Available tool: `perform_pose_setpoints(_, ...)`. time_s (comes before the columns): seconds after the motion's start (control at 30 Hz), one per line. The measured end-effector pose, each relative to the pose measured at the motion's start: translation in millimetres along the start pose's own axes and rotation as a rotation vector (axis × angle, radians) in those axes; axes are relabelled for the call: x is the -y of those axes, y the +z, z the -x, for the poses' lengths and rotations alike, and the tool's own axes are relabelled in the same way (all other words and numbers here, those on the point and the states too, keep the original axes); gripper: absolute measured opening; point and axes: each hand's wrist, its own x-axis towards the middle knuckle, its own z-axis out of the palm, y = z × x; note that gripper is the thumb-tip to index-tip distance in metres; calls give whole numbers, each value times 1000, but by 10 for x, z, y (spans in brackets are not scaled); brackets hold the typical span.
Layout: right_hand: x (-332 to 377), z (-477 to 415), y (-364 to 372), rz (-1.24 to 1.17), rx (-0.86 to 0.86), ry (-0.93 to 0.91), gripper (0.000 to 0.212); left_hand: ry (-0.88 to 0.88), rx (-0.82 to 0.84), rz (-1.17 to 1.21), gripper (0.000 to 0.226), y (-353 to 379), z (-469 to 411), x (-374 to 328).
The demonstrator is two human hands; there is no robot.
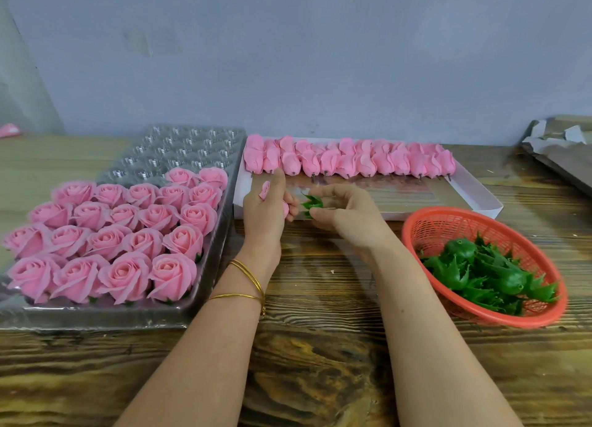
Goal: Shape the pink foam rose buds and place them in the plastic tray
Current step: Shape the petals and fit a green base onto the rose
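Note:
My left hand (267,207) grips a pink foam rose bud (264,190), mostly hidden by my fingers. Close to its right, my right hand (344,210) pinches a green plastic calyx (312,201) between thumb and fingers. The calyx sits just beside the bud. A clear plastic tray (179,148) on the left holds several opened pink roses (128,237) in rows; its far cells are unfilled. A white shallow box (474,196) behind my hands carries a row of closed pink buds (349,161) along its far side.
A red mesh basket (448,221) with several green calyxes (487,276) stands at the right. Grey cardboard pieces (557,148) lie at the far right. The wooden table (320,346) meets a grey wall behind.

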Motion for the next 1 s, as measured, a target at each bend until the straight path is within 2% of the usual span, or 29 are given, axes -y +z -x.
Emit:
perform_pose_setpoints(0.13, -8, -20, -9, 86, -42, -32, 29, 2, -26, 46, 48, 7, -21, -18)
perform_pose_setpoints(0.5, 14, 9, 32, 231, 33, -11, 35, -32, 62, 103, 43, 22, 5, -80)
perform_pose_setpoints(0.83, 5, -3, 97, 152, 80, -75, 41, -75, 124, -3, 57, 42, 76, -93)
perform_pose_setpoints(1.0, 7, 2, 108, 147, 78, -88, 45, -58, 140, -12, 56, 28, 52, -67)
